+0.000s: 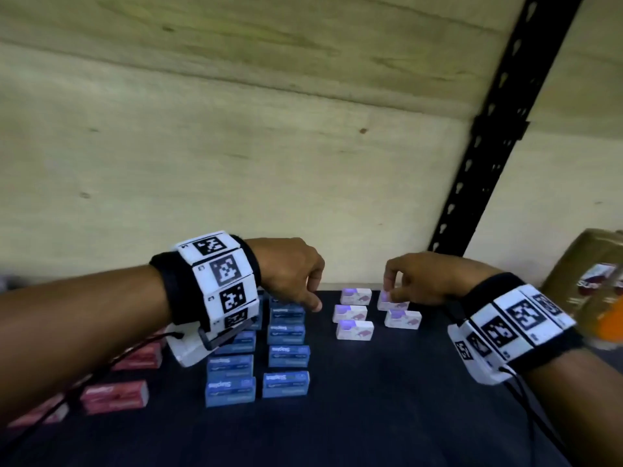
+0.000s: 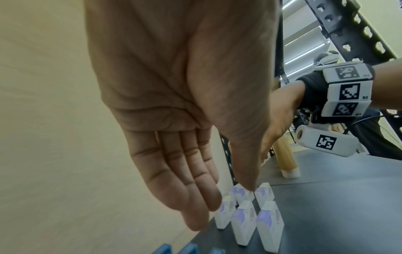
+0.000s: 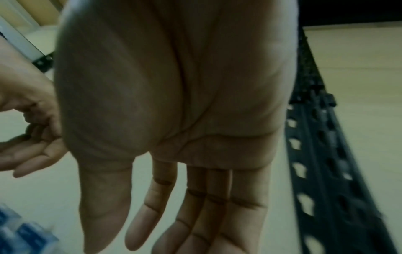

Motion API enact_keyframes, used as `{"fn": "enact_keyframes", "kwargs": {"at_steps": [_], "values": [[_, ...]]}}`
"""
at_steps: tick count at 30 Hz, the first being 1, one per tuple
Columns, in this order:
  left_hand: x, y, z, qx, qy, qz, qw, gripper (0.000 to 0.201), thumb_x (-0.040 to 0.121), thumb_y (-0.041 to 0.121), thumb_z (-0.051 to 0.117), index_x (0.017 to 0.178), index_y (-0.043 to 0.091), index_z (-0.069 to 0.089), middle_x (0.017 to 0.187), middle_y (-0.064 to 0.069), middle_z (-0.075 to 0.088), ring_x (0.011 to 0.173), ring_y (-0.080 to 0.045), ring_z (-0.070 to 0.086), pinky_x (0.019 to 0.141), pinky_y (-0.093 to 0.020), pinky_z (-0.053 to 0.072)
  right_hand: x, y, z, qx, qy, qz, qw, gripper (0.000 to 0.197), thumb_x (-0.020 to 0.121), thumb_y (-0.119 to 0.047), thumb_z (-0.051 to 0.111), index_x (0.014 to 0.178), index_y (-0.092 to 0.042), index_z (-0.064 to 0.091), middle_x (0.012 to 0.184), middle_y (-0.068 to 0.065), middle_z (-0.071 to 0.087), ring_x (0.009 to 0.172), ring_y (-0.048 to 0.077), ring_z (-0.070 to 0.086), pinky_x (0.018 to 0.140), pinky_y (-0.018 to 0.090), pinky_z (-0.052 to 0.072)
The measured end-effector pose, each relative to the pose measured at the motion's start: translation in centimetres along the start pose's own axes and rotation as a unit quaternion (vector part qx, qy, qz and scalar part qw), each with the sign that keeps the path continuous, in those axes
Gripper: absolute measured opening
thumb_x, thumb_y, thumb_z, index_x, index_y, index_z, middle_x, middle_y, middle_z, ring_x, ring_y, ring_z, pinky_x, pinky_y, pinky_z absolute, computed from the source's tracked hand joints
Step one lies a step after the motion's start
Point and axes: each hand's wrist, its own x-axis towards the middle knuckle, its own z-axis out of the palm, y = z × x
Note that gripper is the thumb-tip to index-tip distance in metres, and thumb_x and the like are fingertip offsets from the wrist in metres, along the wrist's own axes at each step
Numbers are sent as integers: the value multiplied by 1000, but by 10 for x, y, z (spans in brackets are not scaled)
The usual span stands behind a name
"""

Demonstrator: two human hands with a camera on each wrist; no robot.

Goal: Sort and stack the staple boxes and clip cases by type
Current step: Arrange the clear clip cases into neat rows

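Several white-and-purple boxes (image 1: 354, 330) stand in two short rows at the back of the dark table; the left wrist view shows them (image 2: 269, 223) too. Blue staple boxes (image 1: 286, 332) fill two columns left of them, and red boxes (image 1: 114, 396) lie further left. My left hand (image 1: 313, 298) hovers over the far blue boxes, its fingers (image 2: 191, 185) relaxed and holding nothing. My right hand (image 1: 392, 286) reaches down to the back right white box (image 1: 392, 303); its fingers (image 3: 206, 214) are straight and the palm is empty. Whether they touch the box is unclear.
A plywood wall (image 1: 236, 163) closes off the back of the shelf. A black perforated rack upright (image 1: 488, 146) rises at the right. A brown and orange package (image 1: 593, 284) sits at the far right edge. Bare dark tabletop (image 1: 371, 416) lies in front of the boxes.
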Motion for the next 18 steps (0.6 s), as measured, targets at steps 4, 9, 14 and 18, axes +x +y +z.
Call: {"fn": "enact_keyframes", "kwargs": {"at_steps": [4, 9, 14, 18], "values": [[-44, -26, -9, 4, 25, -27, 999, 36, 87, 55, 64, 104, 24, 60, 91, 9, 64, 81, -10, 59, 67, -27, 44, -2, -53, -18, 1, 12, -63, 998, 12, 91, -46, 63, 96, -35, 58, 94, -14, 63, 93, 14, 61, 89, 33, 50], [-122, -73, -12, 21, 52, -94, 994, 38, 87, 57, 62, 107, 26, 59, 88, 11, 60, 80, -10, 57, 68, -27, 42, -6, -141, -36, -19, 11, -150, 988, 23, 95, -47, 59, 109, -29, 60, 102, -10, 59, 95, 16, 56, 81, 31, 42], [-213, -128, -3, 7, 72, -179, 981, 29, 89, 52, 62, 103, 27, 59, 88, 14, 61, 76, -6, 57, 65, -25, 43, -10, -240, -44, -45, 17, -233, 971, 28, 95, -47, 58, 115, -27, 61, 104, -9, 59, 94, 16, 55, 79, 30, 41], [-285, -169, 16, 12, 91, -246, 965, 30, 87, 55, 63, 99, 29, 60, 90, 12, 63, 80, -9, 57, 70, -25, 46, -14, -320, -44, -53, 12, -293, 955, 27, 95, -46, 60, 115, -28, 61, 105, -8, 61, 96, 16, 58, 82, 32, 45]]}}
